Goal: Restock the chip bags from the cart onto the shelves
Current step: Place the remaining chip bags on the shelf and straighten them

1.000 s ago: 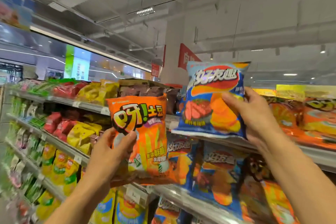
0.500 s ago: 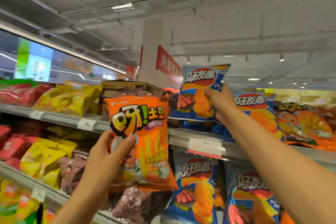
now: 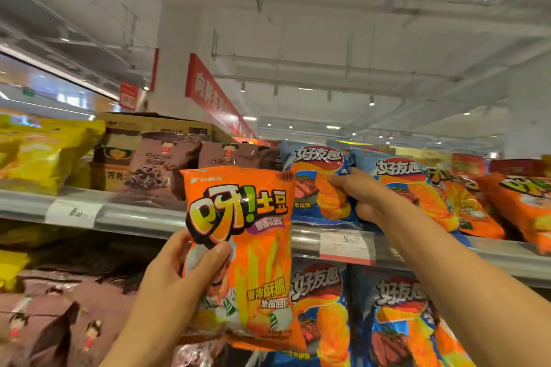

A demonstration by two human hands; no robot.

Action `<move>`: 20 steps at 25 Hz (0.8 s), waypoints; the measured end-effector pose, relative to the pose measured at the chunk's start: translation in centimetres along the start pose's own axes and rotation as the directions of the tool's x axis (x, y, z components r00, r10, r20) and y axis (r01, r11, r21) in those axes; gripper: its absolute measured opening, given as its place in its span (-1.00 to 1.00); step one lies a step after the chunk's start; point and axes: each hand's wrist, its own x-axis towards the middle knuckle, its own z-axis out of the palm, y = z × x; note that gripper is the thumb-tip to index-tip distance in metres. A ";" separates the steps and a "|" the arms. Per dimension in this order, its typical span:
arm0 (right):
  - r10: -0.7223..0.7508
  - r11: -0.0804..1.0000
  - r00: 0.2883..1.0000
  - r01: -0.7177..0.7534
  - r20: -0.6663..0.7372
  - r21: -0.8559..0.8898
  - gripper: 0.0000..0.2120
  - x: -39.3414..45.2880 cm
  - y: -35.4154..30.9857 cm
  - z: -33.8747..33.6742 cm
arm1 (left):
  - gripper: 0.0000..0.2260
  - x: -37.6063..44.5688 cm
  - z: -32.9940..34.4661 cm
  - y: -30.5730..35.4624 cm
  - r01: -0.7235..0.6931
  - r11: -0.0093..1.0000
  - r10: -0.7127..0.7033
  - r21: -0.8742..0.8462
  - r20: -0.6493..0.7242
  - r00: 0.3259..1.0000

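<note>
My left hand (image 3: 179,274) grips an orange chip bag (image 3: 250,247) upright in front of the shelves, thumb across its front. Up on the top shelf (image 3: 143,214), my right hand (image 3: 362,196) holds a blue chip bag (image 3: 316,181) by its right side, the bag's bottom resting at the shelf edge. That blue bag stands just left of another blue bag (image 3: 411,184) of the same kind. The cart is out of view.
Brown snack bags (image 3: 167,167) and yellow bags (image 3: 44,155) fill the top shelf to the left, orange bags (image 3: 524,202) to the right. More blue bags (image 3: 322,307) hang on the shelf below. A price tag (image 3: 347,244) sits on the shelf rail.
My right hand has carried the blue bag forward and down onto the top shelf beside the other blue bag. The orange bag in my left hand stayed about where it was.
</note>
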 end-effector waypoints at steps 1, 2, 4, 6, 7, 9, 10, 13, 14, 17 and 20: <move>0.015 1.000 1.000 -0.015 -0.001 -0.015 -0.79 0.1 0.1 0.0 | -0.70 0.1 0.2 -0.1 0.003 1.000 -0.003 -0.004 0.019 1.000; 0.026 0.999 1.000 -0.027 -0.008 -0.035 -0.76 0.1 0.2 0.1 | -0.70 0.1 0.3 -0.1 0.000 1.000 0.000 -0.001 0.036 0.999; 0.040 0.997 0.999 -0.040 -0.014 -0.071 -0.76 -0.1 0.3 0.4 | -0.69 0.1 0.6 0.0 0.000 1.000 0.000 -0.003 0.057 0.998; -0.012 0.993 0.999 0.008 -0.034 -0.120 -0.75 -0.5 0.4 0.9 | -0.68 0.0 0.9 0.1 0.007 1.000 -0.006 -0.014 0.071 0.997; -0.070 0.985 0.995 0.058 -0.065 -0.165 -0.74 -0.7 0.4 1.1 | -0.69 -0.2 1.1 0.2 0.011 1.000 -0.010 -0.022 0.079 0.997; -0.202 0.943 0.972 0.160 -0.120 -0.291 -0.72 -1.4 0.4 1.1 | -0.71 -0.6 1.7 0.5 0.018 0.999 -0.014 -0.039 0.097 0.995; -0.262 0.914 0.958 0.207 -0.120 -0.348 -0.69 -1.9 0.4 0.9 | -0.71 -0.9 2.1 0.8 0.017 0.999 -0.012 -0.048 0.104 0.995; -0.439 0.796 0.896 0.356 -0.061 -0.490 -0.56 -3.8 0.0 -0.6 | -0.69 -1.8 4.3 1.8 -0.002 0.998 0.008 -0.061 0.102 0.995; -0.479 0.764 0.877 0.397 -0.035 -0.508 -0.54 -4.6 -0.1 -1.5 | -0.69 -2.2 5.4 2.2 -0.014 0.998 0.020 -0.062 0.092 0.996; -0.540 0.730 0.841 0.490 0.037 -0.476 -0.52 -7.0 -0.3 -5.2 | -0.68 -3.6 9.7 3.5 -0.030 0.998 0.035 -0.057 0.072 0.997; -0.607 0.700 0.793 0.566 0.054 -0.436 -0.57 -9.6 0.4 -11.3 | -0.72 -5.5 15.9 4.7 -0.072 0.995 0.078 -0.064 0.082 0.994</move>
